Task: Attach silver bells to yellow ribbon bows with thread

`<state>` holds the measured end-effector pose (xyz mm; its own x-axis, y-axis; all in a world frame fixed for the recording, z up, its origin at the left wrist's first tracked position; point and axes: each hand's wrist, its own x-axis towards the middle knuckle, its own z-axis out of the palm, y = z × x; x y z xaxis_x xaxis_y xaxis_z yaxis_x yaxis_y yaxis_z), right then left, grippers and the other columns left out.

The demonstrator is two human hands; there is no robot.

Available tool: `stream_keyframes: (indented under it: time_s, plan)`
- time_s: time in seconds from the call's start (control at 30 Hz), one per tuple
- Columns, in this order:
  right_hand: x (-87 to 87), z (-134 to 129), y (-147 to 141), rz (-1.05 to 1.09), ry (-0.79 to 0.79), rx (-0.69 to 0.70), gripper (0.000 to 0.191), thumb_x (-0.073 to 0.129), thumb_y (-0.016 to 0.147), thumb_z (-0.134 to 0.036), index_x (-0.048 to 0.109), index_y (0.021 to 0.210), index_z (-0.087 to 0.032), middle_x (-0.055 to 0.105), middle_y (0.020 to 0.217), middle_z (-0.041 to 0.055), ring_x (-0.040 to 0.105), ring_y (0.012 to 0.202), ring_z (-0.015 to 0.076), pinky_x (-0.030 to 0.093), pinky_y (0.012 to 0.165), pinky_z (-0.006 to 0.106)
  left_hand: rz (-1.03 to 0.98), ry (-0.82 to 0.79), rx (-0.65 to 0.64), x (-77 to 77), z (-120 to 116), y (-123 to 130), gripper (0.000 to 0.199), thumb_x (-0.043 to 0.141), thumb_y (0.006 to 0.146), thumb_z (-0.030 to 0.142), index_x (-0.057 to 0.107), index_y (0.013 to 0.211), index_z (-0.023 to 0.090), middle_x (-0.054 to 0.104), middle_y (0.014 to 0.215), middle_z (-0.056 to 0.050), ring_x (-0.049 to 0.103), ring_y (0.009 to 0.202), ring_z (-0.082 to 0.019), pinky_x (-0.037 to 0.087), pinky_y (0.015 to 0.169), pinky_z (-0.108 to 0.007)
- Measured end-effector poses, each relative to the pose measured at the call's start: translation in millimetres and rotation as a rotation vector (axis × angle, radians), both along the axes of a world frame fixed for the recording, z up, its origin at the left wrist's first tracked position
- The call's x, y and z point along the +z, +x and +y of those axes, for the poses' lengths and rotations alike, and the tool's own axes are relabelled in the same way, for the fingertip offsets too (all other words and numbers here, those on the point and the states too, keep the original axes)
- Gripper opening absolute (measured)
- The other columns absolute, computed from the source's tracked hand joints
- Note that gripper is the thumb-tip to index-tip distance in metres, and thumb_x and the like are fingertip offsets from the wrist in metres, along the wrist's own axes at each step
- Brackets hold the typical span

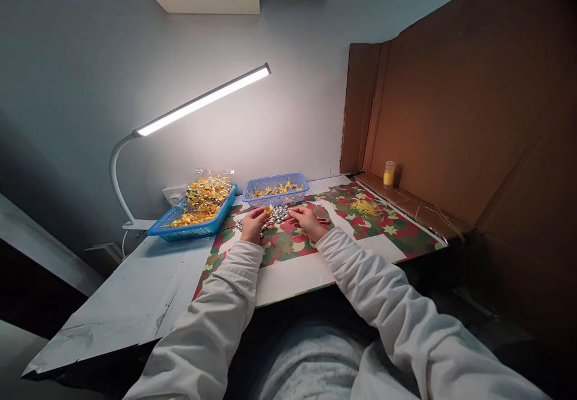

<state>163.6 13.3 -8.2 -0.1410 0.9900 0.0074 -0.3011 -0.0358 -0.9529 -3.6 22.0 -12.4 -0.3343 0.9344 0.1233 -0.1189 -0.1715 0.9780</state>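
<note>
My left hand (253, 226) is closed in a pinch on a small yellow ribbon-like piece (269, 209), held above the table. Facing it, my right hand (308, 223) has its thumb and fingers pressed together; whatever is between them is too small to make out. A pile of shiny silver beads (278, 215) lies between and just behind the two hands. Partly hidden by my right hand is a red-handled tool (323, 221). Behind the beads stands a light blue-violet basket (276, 199) with several yellow pieces (282, 188) in it.
At the left, a blue basket (211, 227) holds yellow pieces and a clear bag (210, 191) of them. A lit lamp (202, 101) leans over the table. On the camouflage-patterned sheet (392, 232) lie yellow threads (366, 208). A small yellow bottle (389, 175) stands by the cardboard wall (451, 118).
</note>
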Motion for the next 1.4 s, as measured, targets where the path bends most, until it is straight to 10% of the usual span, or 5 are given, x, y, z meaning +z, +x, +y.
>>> stream_keyframes:
  time_s: [0.43, 0.73, 1.1, 1.4]
  plan:
    - [-5.6, 4.9, -0.9, 0.085, 0.026, 0.044, 0.016, 0.079, 0.064, -0.025, 0.066, 0.066, -0.015, 0.065, 0.060, -0.0011, 0.061, 0.057, 0.0089, 0.049, 0.055, 0.019, 0.281, 0.054, -0.364, -0.6, -13.8, 21.7, 0.023, 0.076, 0.053, 0.031, 0.072, 0.069, 0.015, 0.070, 0.070, -0.005, 0.061, 0.063, -0.015, 0.049, 0.058, -0.027]
    - [-3.4, 3.1, -1.8, 0.088, 0.028, 0.002, 0.015, 0.078, 0.064, -0.024, 0.066, 0.067, -0.015, 0.066, 0.064, -0.0005, 0.063, 0.060, 0.0091, 0.048, 0.054, 0.018, 0.111, 0.062, -0.201, 0.2, -10.3, 15.2, 0.051, 0.083, 0.044, 0.032, 0.063, 0.089, 0.016, 0.063, 0.065, 0.002, 0.060, 0.063, -0.013, 0.047, 0.061, -0.025]
    - [1.3, -1.1, -1.5, 0.084, 0.083, -0.023, 0.017, 0.074, 0.068, -0.028, 0.063, 0.070, -0.016, 0.061, 0.055, -0.0030, 0.055, 0.047, 0.0072, 0.050, 0.053, 0.021, 0.045, -0.015, -0.252, 1.2, -8.8, 13.5, 0.032, 0.077, 0.049, 0.030, 0.072, 0.077, 0.016, 0.059, 0.055, 0.002, 0.045, 0.045, -0.007, 0.037, 0.045, -0.021]
    - [-2.8, 2.4, -2.2, 0.008, 0.161, -0.039, 0.018, 0.072, 0.068, -0.032, 0.061, 0.069, -0.017, 0.059, 0.055, -0.0034, 0.053, 0.047, 0.0085, 0.047, 0.052, 0.023, -0.065, -0.089, -0.254, 4.4, -9.6, 16.7, 0.025, 0.075, 0.056, 0.032, 0.069, 0.072, 0.014, 0.066, 0.069, -0.004, 0.060, 0.060, -0.011, 0.049, 0.055, -0.023]
